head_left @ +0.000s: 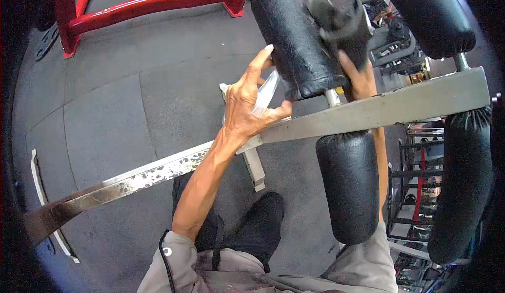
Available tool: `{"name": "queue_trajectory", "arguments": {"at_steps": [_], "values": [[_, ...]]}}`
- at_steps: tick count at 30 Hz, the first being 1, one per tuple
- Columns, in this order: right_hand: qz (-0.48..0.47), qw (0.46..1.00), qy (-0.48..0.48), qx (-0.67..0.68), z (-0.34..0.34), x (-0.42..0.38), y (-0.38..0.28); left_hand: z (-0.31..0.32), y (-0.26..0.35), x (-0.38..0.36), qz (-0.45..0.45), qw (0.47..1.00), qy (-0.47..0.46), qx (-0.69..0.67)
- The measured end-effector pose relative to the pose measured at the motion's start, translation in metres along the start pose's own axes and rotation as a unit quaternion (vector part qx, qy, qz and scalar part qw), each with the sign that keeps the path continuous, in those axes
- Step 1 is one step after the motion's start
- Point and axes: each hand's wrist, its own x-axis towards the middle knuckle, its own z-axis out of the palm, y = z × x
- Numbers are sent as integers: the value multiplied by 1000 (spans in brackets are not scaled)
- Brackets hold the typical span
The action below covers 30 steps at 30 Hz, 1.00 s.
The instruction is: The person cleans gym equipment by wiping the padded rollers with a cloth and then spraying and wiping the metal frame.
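Observation:
My left hand [243, 102] is at the near end of a black padded roller [294, 40], its thumb and index finger spread around the roller's side and touching it. Between palm and roller sits a translucent whitish plastic piece [266, 93]; its kind and the curled fingers behind it are partly hidden. On the roller's other side, my right hand [360, 80] presses a black cloth [344, 24], smeared by motion, against the cover. The roller is mounted on a metal rod above a worn light-grey steel beam [379, 108]. My right forearm passes behind this beam.
Below the beam hang another black roller [348, 187] and a longer one [463, 187]. One more roller [428, 16] stands at top right. A red metal frame [152, 14] rests on the dark rubber floor [105, 114]. Gym racks [421, 182] line the right side.

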Motion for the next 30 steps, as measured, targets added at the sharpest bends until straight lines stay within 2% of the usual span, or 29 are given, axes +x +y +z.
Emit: {"name": "queue_trajectory", "arguments": {"at_steps": [4,7,9,11,12,15,16,17,18,20,21,23,26,29,30], "values": [[9,999,26,-23,-20,-27,1,3,2,0,-23,999,17,-26],[-43,996,-35,-66,-18,16,4,-2,5,-1,-27,997,-40,54],[-108,981,-100,-123,-10,61,7,0,3,-2,-10,999,-20,40],[-77,981,-140,-106,10,88,4,1,-3,-2,19,999,-9,41],[10,989,-147,-34,21,91,-7,2,-4,-3,28,999,-7,45],[-152,960,-223,-70,10,79,-30,-2,-4,-1,37,998,-2,49],[-169,954,-248,-24,8,74,-32,-3,-2,-3,20,999,-8,43],[-136,949,-283,27,7,71,-33,-2,-1,-4,3,999,-18,36],[-109,955,-274,-25,6,73,-36,-3,-8,-8,6,996,-35,77],[-82,955,-246,-144,8,92,-38,2,-5,-6,-4,999,-26,46],[-159,959,-194,-130,16,105,-28,2,-2,-3,-4,999,-20,33],[-62,977,-181,-90,36,127,-30,0,-1,-3,18,999,-13,29],[-139,944,-298,-19,46,136,-34,-2,-1,-3,26,998,-14,47],[30,982,-174,-63,37,137,-23,-2,-4,-4,31,999,-3,33],[8,987,-145,-63,31,131,-14,-1,-5,-5,31,999,0,36]]}}
